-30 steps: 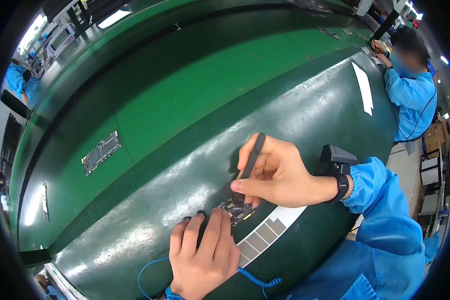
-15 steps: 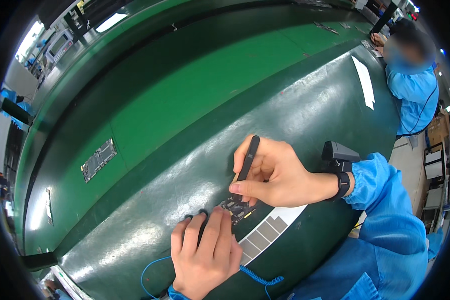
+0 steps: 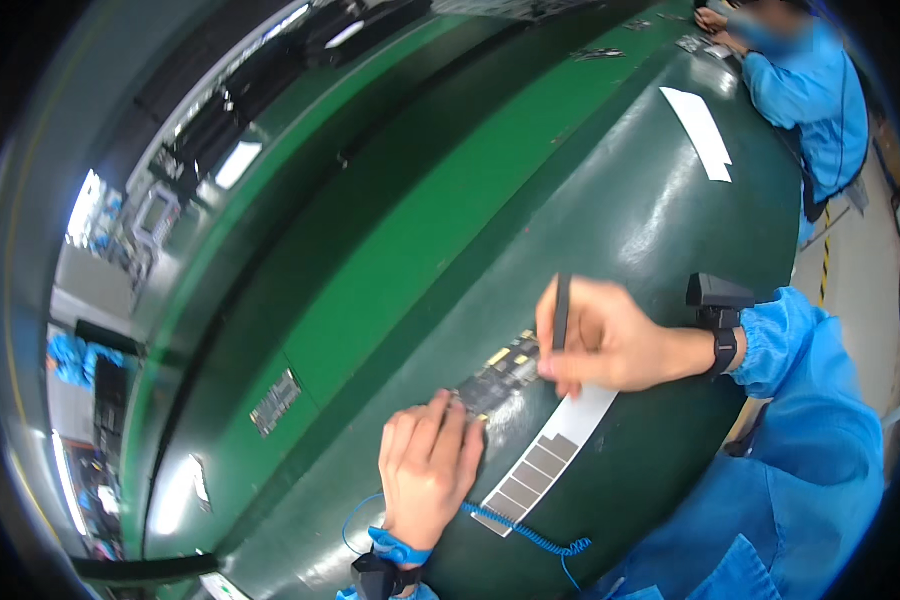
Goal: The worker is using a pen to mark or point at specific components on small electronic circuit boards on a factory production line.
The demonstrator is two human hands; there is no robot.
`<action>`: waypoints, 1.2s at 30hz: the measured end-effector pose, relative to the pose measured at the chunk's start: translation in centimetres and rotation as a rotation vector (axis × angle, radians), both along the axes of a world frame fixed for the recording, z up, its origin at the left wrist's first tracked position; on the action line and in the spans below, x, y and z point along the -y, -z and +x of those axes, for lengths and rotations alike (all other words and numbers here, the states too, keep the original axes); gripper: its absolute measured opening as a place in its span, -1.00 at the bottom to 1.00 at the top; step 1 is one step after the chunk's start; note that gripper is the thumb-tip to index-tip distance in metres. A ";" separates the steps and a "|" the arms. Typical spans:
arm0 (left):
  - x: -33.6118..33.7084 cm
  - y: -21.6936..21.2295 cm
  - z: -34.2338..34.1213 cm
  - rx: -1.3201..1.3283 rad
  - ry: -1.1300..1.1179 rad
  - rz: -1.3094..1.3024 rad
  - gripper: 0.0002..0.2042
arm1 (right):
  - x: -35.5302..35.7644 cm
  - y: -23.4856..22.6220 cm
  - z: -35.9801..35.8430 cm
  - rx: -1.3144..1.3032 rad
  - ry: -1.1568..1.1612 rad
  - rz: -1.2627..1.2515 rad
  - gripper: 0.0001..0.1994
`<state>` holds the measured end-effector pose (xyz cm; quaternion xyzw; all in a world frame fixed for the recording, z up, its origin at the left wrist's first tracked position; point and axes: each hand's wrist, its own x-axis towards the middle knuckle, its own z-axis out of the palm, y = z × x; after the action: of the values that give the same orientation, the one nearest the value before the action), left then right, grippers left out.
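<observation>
A dark circuit board (image 3: 490,385) with gold and silver patches lies slantwise on the dark green mat in front of me. My left hand (image 3: 425,470) grips the board's near left end, its fingertips curled on the edge and the thumb beside them. Black tweezers (image 3: 562,312) stand nearly upright in my right hand (image 3: 610,340), pinched between thumb and fingers at the board's far right end. Their tips are blurred and partly hidden by the fingers. Just to the right of the board rests a white strip of grey rectangular stickers (image 3: 532,475).
A blue coiled cord (image 3: 535,540) runs from my left wrist across the strip's lower end. Another circuit board (image 3: 276,402) lies on the brighter green band to the left. White paper (image 3: 698,135) lies at the far right, near a person in a blue smock (image 3: 810,105).
The whole view has turned. More of the circuit board shows now, with my left hand at its near left end and my right hand at its far end, still holding the tweezers.
</observation>
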<state>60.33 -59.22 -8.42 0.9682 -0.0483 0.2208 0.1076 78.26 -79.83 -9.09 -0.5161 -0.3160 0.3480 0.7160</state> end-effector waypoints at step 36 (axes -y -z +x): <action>3.1 6.2 60.3 0.005 0.355 -0.218 -0.36 | 1.7 3.8 3.5 0.524 -0.119 0.012 -0.73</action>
<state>120.64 -62.28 -14.59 0.9266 -0.1942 0.2047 0.2487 81.75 -81.54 -12.84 -0.5649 -0.5222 0.2422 0.5912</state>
